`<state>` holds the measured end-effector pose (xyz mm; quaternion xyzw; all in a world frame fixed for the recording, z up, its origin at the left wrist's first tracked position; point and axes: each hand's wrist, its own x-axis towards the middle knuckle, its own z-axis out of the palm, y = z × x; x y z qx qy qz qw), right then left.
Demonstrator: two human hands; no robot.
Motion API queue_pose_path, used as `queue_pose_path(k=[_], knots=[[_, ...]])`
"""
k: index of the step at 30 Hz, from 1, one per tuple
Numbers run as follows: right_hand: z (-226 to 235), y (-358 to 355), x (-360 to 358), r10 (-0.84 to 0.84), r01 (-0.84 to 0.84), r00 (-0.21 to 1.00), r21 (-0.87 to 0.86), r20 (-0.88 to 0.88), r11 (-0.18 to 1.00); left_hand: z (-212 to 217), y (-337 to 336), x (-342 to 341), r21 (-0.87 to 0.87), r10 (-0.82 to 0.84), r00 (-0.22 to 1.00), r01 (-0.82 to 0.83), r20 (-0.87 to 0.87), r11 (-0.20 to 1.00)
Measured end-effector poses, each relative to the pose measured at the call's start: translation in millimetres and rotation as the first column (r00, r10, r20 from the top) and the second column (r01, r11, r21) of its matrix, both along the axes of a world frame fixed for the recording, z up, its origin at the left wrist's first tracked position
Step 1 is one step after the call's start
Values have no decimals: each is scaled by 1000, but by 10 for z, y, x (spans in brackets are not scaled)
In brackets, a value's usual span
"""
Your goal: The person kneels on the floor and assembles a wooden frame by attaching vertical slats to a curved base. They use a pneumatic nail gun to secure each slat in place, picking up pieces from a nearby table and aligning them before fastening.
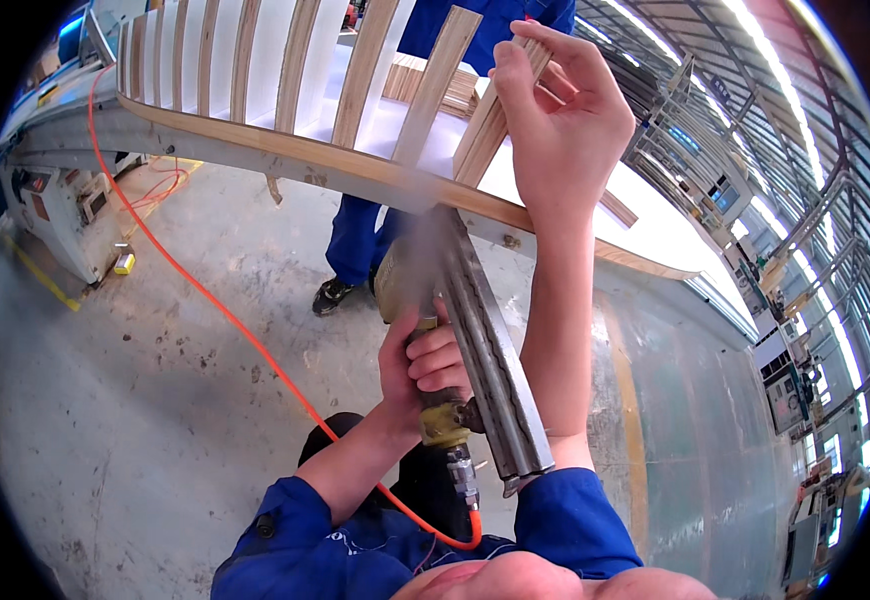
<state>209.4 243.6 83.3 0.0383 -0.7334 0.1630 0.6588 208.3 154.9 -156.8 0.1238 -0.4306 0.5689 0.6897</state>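
My left hand (427, 362) is wrapped round the handle of an air nail gun (490, 350) with a long metal magazine. The gun's nose is blurred and meets the long wooden rail (295, 149) at the near edge of the frame. My right hand (573, 115) grips the upper end of an upright plywood slat (481, 145), thumb on one side and fingers on the other. The slat's lower end stands against the rail. To its left, a row of similar slats (365, 72) rises from the same rail over a white panel.
An orange air hose (255, 348) runs from the gun across to the left. A co-worker in blue (355, 235) stands beyond the workpiece. Stacked plywood strips (435, 86) lie behind the slats, and a loose strip (619, 209) lies right of my wrist. Machinery (65, 215) stands at left.
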Motion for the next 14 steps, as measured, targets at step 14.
queue_pose_path(k=[14], knots=[[-2, 42, -33, 28, -27, 999, 32, -27, 999, 45, -59, 56, 18, -76, 996, 75, 54, 997]])
